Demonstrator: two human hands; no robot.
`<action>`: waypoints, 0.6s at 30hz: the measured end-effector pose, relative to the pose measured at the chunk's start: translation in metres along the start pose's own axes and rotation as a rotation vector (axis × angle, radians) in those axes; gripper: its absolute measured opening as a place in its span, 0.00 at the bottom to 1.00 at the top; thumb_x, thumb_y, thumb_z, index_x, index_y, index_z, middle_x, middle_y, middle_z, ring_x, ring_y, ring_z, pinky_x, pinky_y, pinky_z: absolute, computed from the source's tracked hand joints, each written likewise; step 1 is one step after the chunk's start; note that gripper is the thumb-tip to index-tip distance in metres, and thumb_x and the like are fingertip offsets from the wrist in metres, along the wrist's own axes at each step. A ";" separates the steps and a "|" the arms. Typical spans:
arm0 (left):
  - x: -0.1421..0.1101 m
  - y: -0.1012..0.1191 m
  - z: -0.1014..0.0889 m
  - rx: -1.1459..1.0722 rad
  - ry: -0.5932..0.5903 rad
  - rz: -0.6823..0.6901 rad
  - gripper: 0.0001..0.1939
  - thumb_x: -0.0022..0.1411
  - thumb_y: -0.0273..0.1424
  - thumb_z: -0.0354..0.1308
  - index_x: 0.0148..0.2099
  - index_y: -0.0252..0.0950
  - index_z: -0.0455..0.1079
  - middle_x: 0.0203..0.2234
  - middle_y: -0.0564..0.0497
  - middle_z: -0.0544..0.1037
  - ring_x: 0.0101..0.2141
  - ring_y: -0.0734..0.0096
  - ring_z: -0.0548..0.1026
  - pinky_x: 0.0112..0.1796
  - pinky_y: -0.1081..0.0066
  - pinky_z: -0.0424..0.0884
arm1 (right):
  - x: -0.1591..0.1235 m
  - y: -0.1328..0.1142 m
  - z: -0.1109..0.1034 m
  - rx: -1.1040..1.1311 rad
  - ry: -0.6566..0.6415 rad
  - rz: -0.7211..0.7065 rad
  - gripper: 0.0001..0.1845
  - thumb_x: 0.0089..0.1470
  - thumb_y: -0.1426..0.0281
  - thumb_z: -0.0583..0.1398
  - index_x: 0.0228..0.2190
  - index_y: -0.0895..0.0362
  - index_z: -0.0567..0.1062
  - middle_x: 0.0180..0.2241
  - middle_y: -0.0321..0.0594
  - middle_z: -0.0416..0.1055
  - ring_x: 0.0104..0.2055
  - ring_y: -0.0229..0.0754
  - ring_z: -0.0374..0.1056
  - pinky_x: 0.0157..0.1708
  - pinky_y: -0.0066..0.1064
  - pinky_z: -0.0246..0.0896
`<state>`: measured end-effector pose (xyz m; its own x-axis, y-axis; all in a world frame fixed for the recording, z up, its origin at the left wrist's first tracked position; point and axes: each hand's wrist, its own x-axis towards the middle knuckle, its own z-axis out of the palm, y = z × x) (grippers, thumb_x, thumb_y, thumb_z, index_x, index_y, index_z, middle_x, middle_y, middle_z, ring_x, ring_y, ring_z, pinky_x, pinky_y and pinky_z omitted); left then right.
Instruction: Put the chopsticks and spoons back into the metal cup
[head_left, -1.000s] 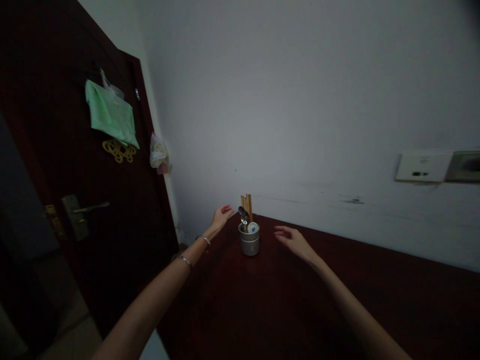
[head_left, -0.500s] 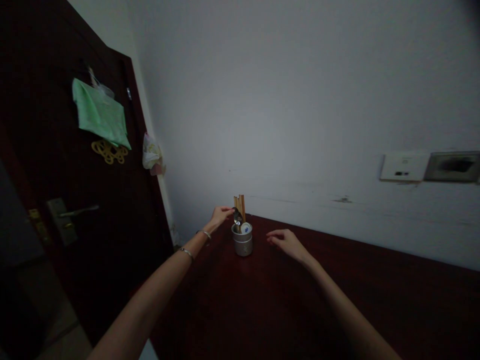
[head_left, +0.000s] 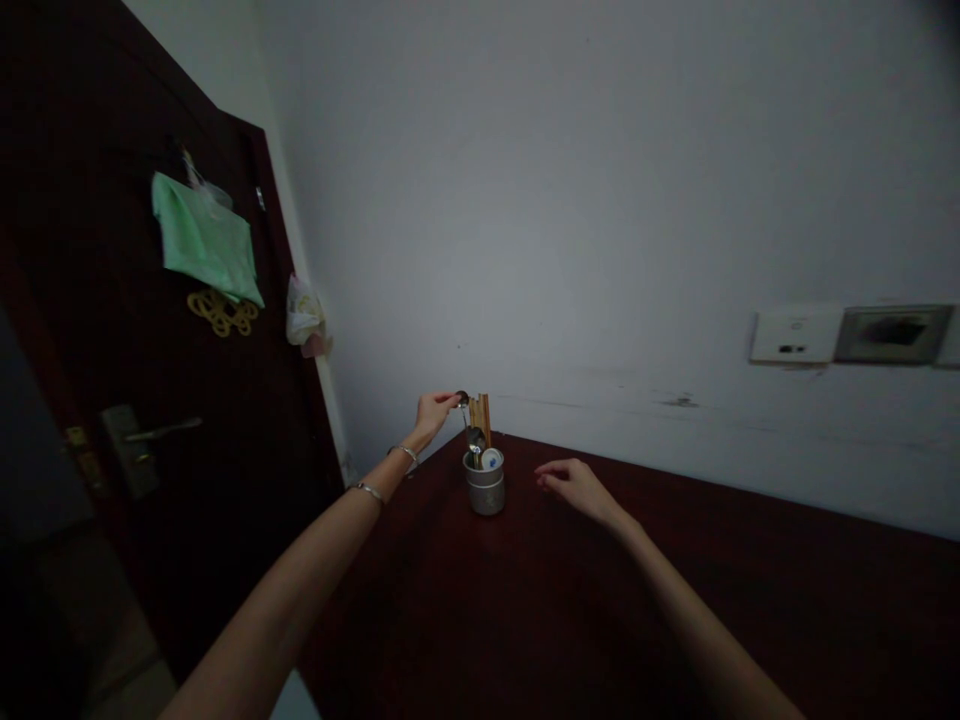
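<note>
My left hand (head_left: 435,412) pinches a metal spoon (head_left: 462,399) by its bowl, with the handle running down toward a grey utensil holder (head_left: 486,497). Whether the handle's lower end is still inside the holder is hard to see. Another metal spoon (head_left: 476,440) stands bowl-up in the holder, beside several wooden chopsticks (head_left: 484,418) and a white piece with a blue mark (head_left: 492,459), perhaps a ceramic spoon. To the right of the holder, my right hand (head_left: 583,488) hovers above the table, fingers loosely bent, thumb apart from them, holding nothing.
The dark red table (head_left: 555,600) meets a pale wall (head_left: 562,250). On the left is a dark door (head_left: 247,430) with a lever handle (head_left: 161,430) and a hanging green cloth (head_left: 206,240). A plastic bag (head_left: 303,315) hangs near the corner. Wall sockets (head_left: 795,338) are on the right.
My left hand has risen slightly and moved a little left, drawing the spoon upward from the others in the holder. My right hand has stayed nearly still.
</note>
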<state>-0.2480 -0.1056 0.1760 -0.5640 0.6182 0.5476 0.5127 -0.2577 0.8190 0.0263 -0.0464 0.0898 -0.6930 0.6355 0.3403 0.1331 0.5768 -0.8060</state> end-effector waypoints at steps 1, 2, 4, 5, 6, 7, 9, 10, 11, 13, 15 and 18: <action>0.003 0.004 -0.001 -0.001 0.017 0.019 0.08 0.44 0.31 0.60 0.28 0.31 0.74 0.24 0.46 0.77 0.27 0.70 0.71 0.29 0.73 0.64 | 0.000 0.000 0.000 0.006 0.000 0.005 0.15 0.45 0.70 0.53 0.34 0.62 0.75 0.29 0.42 0.74 0.30 0.39 0.69 0.31 0.29 0.63; 0.007 0.007 -0.003 0.000 0.031 0.037 0.09 0.45 0.32 0.60 0.28 0.31 0.74 0.24 0.47 0.77 0.26 0.70 0.71 0.28 0.73 0.64 | 0.000 0.001 -0.001 0.009 0.001 0.009 0.15 0.45 0.70 0.53 0.34 0.62 0.75 0.29 0.42 0.74 0.30 0.39 0.69 0.31 0.29 0.63; 0.014 0.016 -0.006 -0.005 0.070 0.073 0.11 0.45 0.34 0.60 0.28 0.30 0.74 0.23 0.47 0.76 0.26 0.71 0.71 0.28 0.74 0.64 | 0.001 0.002 -0.002 0.008 0.009 0.009 0.15 0.45 0.70 0.53 0.34 0.62 0.75 0.29 0.42 0.74 0.30 0.39 0.69 0.31 0.29 0.63; 0.018 0.021 -0.008 -0.009 0.096 0.096 0.11 0.45 0.34 0.60 0.28 0.30 0.74 0.23 0.48 0.76 0.25 0.72 0.71 0.28 0.74 0.64 | 0.001 0.002 -0.002 0.006 0.013 0.007 0.15 0.45 0.70 0.53 0.35 0.62 0.75 0.29 0.42 0.74 0.30 0.39 0.69 0.31 0.29 0.63; 0.023 0.026 -0.010 -0.016 0.123 0.121 0.11 0.45 0.34 0.60 0.29 0.30 0.74 0.23 0.48 0.76 0.25 0.73 0.71 0.28 0.75 0.64 | 0.001 0.003 -0.002 0.004 0.019 0.003 0.15 0.45 0.70 0.53 0.35 0.62 0.75 0.29 0.42 0.74 0.31 0.39 0.69 0.31 0.29 0.63; 0.027 0.032 -0.012 -0.027 0.151 0.149 0.11 0.45 0.34 0.60 0.29 0.29 0.74 0.24 0.48 0.76 0.25 0.73 0.70 0.28 0.75 0.64 | 0.001 0.003 -0.003 0.003 0.024 -0.001 0.15 0.45 0.70 0.53 0.35 0.62 0.75 0.29 0.42 0.74 0.31 0.39 0.69 0.31 0.28 0.63; 0.034 0.046 -0.015 -0.054 0.200 0.202 0.11 0.45 0.33 0.60 0.30 0.29 0.74 0.24 0.47 0.76 0.26 0.74 0.70 0.29 0.75 0.64 | 0.002 0.003 -0.003 0.010 0.035 -0.003 0.15 0.45 0.70 0.54 0.35 0.62 0.74 0.29 0.42 0.74 0.31 0.39 0.69 0.31 0.28 0.63; 0.037 0.054 -0.016 -0.069 0.221 0.225 0.12 0.45 0.33 0.60 0.30 0.28 0.74 0.25 0.47 0.76 0.25 0.74 0.70 0.29 0.75 0.64 | 0.002 0.002 -0.004 0.018 0.041 -0.002 0.15 0.45 0.70 0.54 0.35 0.62 0.74 0.29 0.42 0.74 0.31 0.39 0.69 0.31 0.28 0.63; 0.039 0.063 -0.016 -0.085 0.241 0.245 0.12 0.45 0.33 0.60 0.30 0.28 0.73 0.25 0.47 0.76 0.25 0.74 0.70 0.28 0.75 0.64 | 0.002 0.001 -0.004 0.029 0.047 0.000 0.15 0.45 0.70 0.54 0.35 0.62 0.74 0.29 0.42 0.74 0.30 0.39 0.69 0.30 0.28 0.63; 0.041 0.080 -0.016 -0.119 0.270 0.282 0.13 0.45 0.33 0.60 0.30 0.28 0.73 0.25 0.47 0.76 0.25 0.74 0.71 0.28 0.75 0.64 | 0.003 -0.003 -0.003 0.069 0.061 0.000 0.15 0.45 0.70 0.54 0.35 0.62 0.74 0.29 0.42 0.74 0.30 0.38 0.69 0.30 0.27 0.63; 0.039 0.095 -0.012 -0.161 0.285 0.305 0.13 0.45 0.34 0.60 0.31 0.28 0.73 0.25 0.47 0.76 0.26 0.74 0.71 0.28 0.75 0.65 | 0.003 -0.010 -0.002 0.145 0.078 0.002 0.15 0.45 0.70 0.55 0.36 0.62 0.73 0.30 0.43 0.74 0.29 0.38 0.69 0.28 0.27 0.63; 0.029 0.110 -0.001 -0.227 0.289 0.290 0.13 0.45 0.34 0.60 0.31 0.29 0.73 0.25 0.47 0.76 0.25 0.75 0.71 0.27 0.76 0.65 | 0.002 -0.024 0.001 0.298 0.121 0.030 0.18 0.46 0.67 0.56 0.40 0.62 0.71 0.34 0.45 0.73 0.31 0.38 0.69 0.24 0.26 0.64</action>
<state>-0.2083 -0.1170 0.2821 -0.5923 0.2724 0.7583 0.5395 -0.5650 0.6243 0.0205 -0.0594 0.1093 -0.6001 0.7170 0.3548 -0.0734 0.3923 -0.9169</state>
